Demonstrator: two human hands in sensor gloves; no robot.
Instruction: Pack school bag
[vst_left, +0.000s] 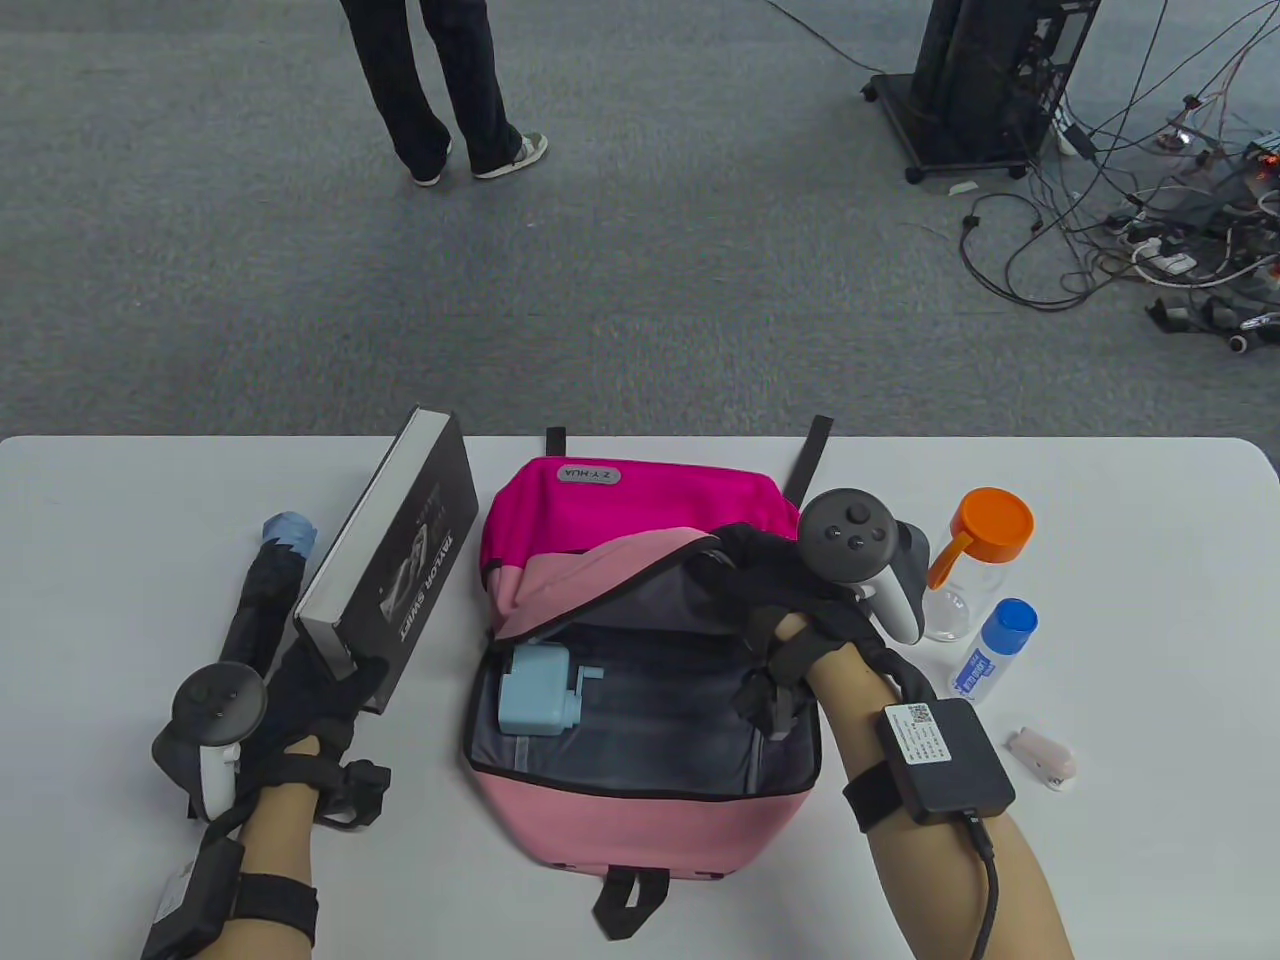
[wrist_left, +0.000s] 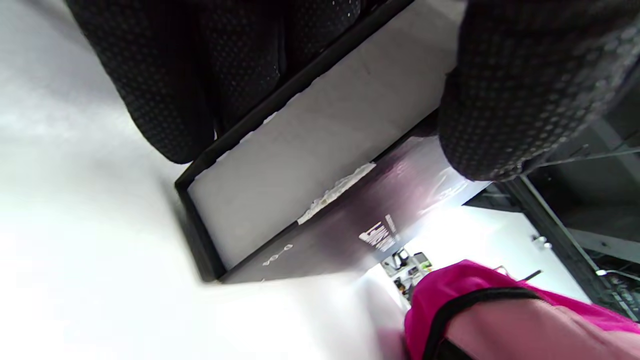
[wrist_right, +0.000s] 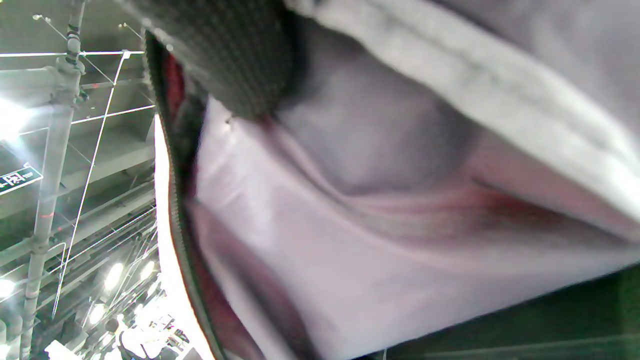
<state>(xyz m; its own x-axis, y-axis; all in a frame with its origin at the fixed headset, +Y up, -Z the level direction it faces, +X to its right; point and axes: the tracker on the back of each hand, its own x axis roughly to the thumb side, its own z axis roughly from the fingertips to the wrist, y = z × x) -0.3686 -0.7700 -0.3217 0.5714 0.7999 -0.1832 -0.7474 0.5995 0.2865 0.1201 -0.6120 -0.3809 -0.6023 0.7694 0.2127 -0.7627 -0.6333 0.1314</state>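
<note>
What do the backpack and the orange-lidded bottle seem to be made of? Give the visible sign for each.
Backpack: woven fabric, matte, probably nylon or polyester; its flap folds and creases softly.
Bottle: clear glass or plastic, uncertain which; the table shows through it. Its orange lid looks like smooth plastic.

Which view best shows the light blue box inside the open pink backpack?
The table view: the light blue box lies in full sight in the open pink backpack. The left wrist view shows only the backpack's outside, and the right wrist view only its lining.
</note>
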